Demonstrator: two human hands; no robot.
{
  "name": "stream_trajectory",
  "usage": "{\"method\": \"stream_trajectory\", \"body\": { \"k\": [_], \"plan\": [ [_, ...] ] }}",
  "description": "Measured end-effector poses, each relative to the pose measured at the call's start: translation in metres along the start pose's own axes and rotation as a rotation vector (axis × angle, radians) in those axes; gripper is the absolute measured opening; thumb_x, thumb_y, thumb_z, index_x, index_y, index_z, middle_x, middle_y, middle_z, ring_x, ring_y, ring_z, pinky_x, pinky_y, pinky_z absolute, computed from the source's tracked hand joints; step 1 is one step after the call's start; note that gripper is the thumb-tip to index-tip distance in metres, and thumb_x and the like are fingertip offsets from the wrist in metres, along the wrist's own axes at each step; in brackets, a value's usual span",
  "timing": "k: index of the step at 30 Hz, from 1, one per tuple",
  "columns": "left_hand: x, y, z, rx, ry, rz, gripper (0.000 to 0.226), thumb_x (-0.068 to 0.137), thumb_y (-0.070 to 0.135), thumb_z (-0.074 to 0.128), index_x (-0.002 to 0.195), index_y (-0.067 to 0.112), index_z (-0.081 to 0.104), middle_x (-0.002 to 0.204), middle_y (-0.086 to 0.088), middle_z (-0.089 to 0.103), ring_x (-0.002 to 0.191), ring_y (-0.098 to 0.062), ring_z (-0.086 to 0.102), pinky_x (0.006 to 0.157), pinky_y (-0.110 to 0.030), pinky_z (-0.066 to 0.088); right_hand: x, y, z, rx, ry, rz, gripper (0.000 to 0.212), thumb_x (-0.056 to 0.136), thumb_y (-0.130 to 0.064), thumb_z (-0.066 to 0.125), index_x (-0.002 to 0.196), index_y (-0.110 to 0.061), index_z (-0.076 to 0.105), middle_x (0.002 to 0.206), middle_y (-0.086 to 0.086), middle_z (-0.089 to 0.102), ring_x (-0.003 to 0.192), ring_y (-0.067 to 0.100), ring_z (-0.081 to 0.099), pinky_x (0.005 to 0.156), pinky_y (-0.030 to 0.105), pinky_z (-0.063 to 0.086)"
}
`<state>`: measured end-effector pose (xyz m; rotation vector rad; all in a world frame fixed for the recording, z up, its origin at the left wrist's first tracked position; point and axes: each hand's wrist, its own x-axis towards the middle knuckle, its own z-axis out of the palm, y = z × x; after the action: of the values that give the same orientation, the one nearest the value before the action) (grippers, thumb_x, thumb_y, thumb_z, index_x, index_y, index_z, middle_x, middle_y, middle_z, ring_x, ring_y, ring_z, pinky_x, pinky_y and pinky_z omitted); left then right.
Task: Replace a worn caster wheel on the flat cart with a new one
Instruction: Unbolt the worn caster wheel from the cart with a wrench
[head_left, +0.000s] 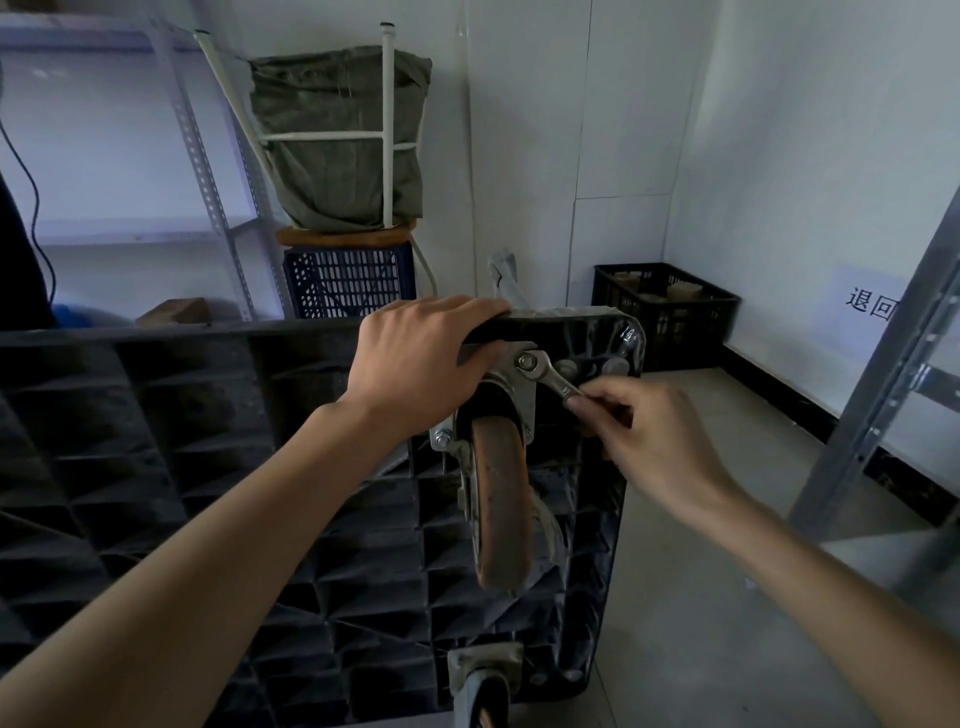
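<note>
The black flat cart (208, 467) stands on its side with its ribbed underside facing me. A worn brown caster wheel (501, 499) in a metal bracket is bolted near the cart's top right corner. My left hand (421, 358) grips the cart's upper edge just above the bracket. A small silver wrench (550, 376) sits with its jaw on a bolt of the bracket plate. My right hand (644, 431) pinches the wrench's handle end. A second caster (483, 680) shows at the cart's lower edge.
A black crate (670, 312) stands in the far right corner. A blue crate (348, 283), a stool and a green sack are stacked behind the cart. Metal shelving rises at left (208, 171) and at the right edge (883, 405). Bare concrete floor lies to the right.
</note>
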<state>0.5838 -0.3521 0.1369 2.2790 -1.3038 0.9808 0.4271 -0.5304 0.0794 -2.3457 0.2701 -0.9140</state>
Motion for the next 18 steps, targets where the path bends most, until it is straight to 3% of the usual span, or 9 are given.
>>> {"method": "stream_trajectory", "body": {
  "k": [3, 6, 11, 14, 18],
  "plan": [
    [0.000, 0.000, 0.000, -0.001, 0.001, -0.002, 0.042, 0.096, 0.055, 0.054, 0.136, 0.042, 0.057, 0.122, 0.019, 0.069, 0.111, -0.014, 0.066, 0.080, -0.030, 0.044, 0.002, -0.001, 0.001, 0.017, -0.019, 0.054, 0.017, 0.097, -0.037, 0.066, 0.088, -0.026, 0.077, 0.069, -0.009, 0.069, 0.060, 0.010, 0.063, 0.057, 0.035, 0.048],
    [0.000, 0.000, 0.000, -0.008, 0.005, 0.007, 0.041, 0.097, 0.055, 0.053, 0.135, 0.042, 0.057, 0.122, 0.019, 0.068, 0.111, -0.013, 0.066, 0.079, -0.030, 0.042, 0.012, -0.017, -0.025, -0.218, -0.049, -0.053, 0.016, 0.095, -0.039, 0.069, 0.097, -0.028, 0.080, 0.073, -0.012, 0.072, 0.058, 0.004, 0.061, 0.049, 0.022, 0.039],
    [0.000, 0.000, 0.001, -0.008, 0.022, 0.015, 0.039, 0.096, 0.052, 0.056, 0.134, 0.041, 0.059, 0.120, 0.018, 0.070, 0.108, -0.014, 0.067, 0.075, -0.027, 0.036, 0.048, -0.074, -0.070, -0.758, -0.126, -0.268, 0.016, 0.091, -0.048, 0.071, 0.098, -0.034, 0.075, 0.092, -0.005, 0.072, 0.092, 0.025, 0.066, 0.069, 0.032, 0.042],
    [0.000, 0.000, -0.001, -0.009, 0.022, 0.007, 0.039, 0.096, 0.052, 0.057, 0.134, 0.042, 0.059, 0.120, 0.018, 0.070, 0.108, -0.014, 0.067, 0.075, -0.027, 0.036, 0.065, -0.099, -0.078, -0.911, -0.236, -0.371, 0.018, 0.093, -0.048, 0.068, 0.104, -0.034, 0.072, 0.092, -0.003, 0.063, 0.099, 0.030, 0.063, 0.071, 0.033, 0.035],
    [-0.001, 0.000, -0.001, -0.008, 0.015, 0.006, 0.040, 0.096, 0.052, 0.056, 0.135, 0.042, 0.059, 0.121, 0.018, 0.070, 0.108, -0.014, 0.067, 0.077, -0.029, 0.041, 0.073, -0.101, -0.083, -0.961, -0.264, -0.447, 0.019, 0.094, -0.050, 0.066, 0.108, -0.039, 0.072, 0.097, -0.004, 0.066, 0.099, 0.027, 0.063, 0.070, 0.032, 0.032]
  ]
}}
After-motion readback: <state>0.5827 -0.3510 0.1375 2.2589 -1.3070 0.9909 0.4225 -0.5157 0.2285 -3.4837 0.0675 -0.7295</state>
